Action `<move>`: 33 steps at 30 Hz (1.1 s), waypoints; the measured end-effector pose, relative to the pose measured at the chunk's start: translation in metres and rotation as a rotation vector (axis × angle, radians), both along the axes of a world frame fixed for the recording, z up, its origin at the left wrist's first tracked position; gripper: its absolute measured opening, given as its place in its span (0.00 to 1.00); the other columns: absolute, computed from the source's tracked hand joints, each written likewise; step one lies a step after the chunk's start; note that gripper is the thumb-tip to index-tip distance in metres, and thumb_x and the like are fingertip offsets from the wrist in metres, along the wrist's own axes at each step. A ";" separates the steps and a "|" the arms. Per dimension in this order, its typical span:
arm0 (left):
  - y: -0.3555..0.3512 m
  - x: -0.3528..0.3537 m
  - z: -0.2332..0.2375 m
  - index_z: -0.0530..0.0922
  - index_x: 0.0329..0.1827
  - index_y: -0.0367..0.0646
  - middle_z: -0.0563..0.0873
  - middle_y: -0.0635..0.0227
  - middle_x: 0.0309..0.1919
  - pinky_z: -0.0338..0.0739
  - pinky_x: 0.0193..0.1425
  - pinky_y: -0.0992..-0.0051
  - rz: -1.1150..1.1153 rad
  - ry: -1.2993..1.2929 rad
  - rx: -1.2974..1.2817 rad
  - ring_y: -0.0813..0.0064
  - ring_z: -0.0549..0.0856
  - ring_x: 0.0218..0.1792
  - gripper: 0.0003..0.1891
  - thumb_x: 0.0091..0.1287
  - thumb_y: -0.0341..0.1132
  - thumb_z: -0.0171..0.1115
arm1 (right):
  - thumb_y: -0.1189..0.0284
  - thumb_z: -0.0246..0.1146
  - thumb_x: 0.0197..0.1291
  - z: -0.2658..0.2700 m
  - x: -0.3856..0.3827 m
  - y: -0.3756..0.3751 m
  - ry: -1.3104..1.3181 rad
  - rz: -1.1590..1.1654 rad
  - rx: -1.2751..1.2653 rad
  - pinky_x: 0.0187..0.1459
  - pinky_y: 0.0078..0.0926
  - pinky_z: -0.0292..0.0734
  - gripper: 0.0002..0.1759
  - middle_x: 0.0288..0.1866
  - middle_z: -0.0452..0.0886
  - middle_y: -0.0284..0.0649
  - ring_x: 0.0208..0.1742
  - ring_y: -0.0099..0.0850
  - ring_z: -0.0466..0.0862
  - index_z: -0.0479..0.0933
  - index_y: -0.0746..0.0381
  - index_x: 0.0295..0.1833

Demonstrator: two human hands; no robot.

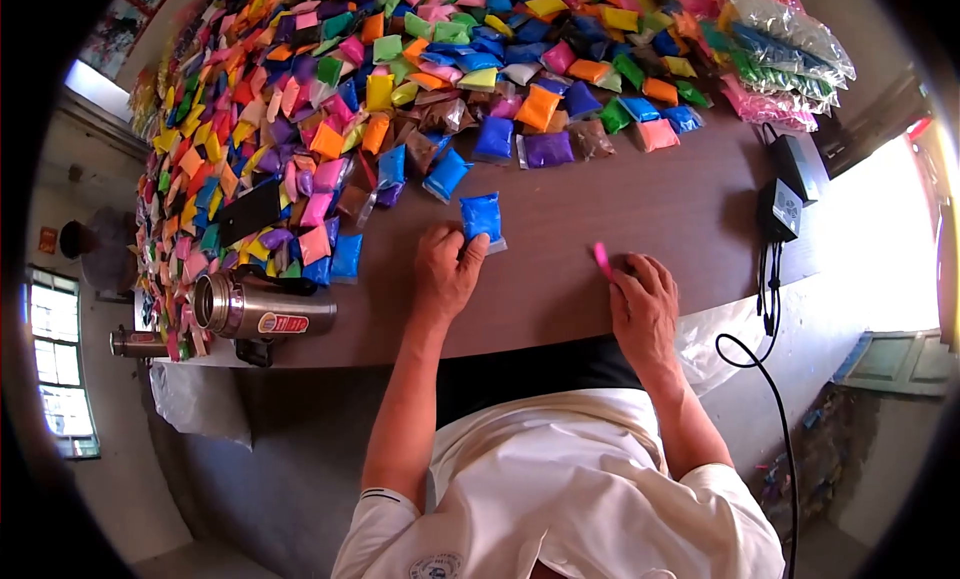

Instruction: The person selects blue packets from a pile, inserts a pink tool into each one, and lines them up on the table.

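Observation:
My left hand (448,271) is closed at the fingertips on the lower left edge of a small blue packet (481,217), which lies on or just above the brown table. To the right, my right hand (645,301) rests low over the tabletop with its fingers curled. A thin pink stick-like piece (602,259) pokes out from between its thumb and fingers; its lower end is hidden. Beyond my hands spreads a big heap of small coloured packets (400,89). A purple packet (548,150) and a salmon-pink packet (657,135) lie along its near edge.
A steel flask (265,309) lies on its side at the left, near a black phone (250,212) on the packets. Black power adapters (780,211) with a hanging cable (785,409) sit at the right edge. Clear bags of packets (785,59) are stacked at the far right.

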State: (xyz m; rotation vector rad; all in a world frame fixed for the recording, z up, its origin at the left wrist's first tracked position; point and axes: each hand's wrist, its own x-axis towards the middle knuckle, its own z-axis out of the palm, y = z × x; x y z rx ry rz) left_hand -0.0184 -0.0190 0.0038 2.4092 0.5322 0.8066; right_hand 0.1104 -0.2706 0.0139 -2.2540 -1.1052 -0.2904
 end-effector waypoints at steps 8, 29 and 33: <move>-0.036 -0.023 0.005 0.80 0.37 0.36 0.83 0.57 0.46 0.75 0.50 0.59 0.026 -0.008 -0.008 0.54 0.79 0.46 0.17 0.71 0.45 0.61 | 0.78 0.64 0.58 -0.002 0.004 0.015 0.009 0.055 0.028 0.60 0.42 0.70 0.08 0.55 0.78 0.44 0.61 0.46 0.75 0.79 0.64 0.44; -0.103 -0.098 0.015 0.80 0.39 0.37 0.80 0.64 0.35 0.70 0.36 0.73 0.081 -0.059 -0.682 0.74 0.77 0.33 0.22 0.73 0.52 0.58 | 0.78 0.65 0.55 -0.008 0.002 0.032 0.053 0.157 -0.055 0.68 0.46 0.63 0.08 0.66 0.71 0.52 0.70 0.51 0.68 0.76 0.63 0.41; -0.110 -0.104 0.017 0.80 0.35 0.38 0.81 0.68 0.28 0.71 0.35 0.76 0.077 -0.053 -0.853 0.80 0.77 0.29 0.23 0.74 0.52 0.57 | 0.79 0.64 0.56 -0.009 -0.002 0.032 0.013 0.198 0.043 0.65 0.45 0.66 0.08 0.62 0.74 0.51 0.68 0.47 0.71 0.74 0.63 0.42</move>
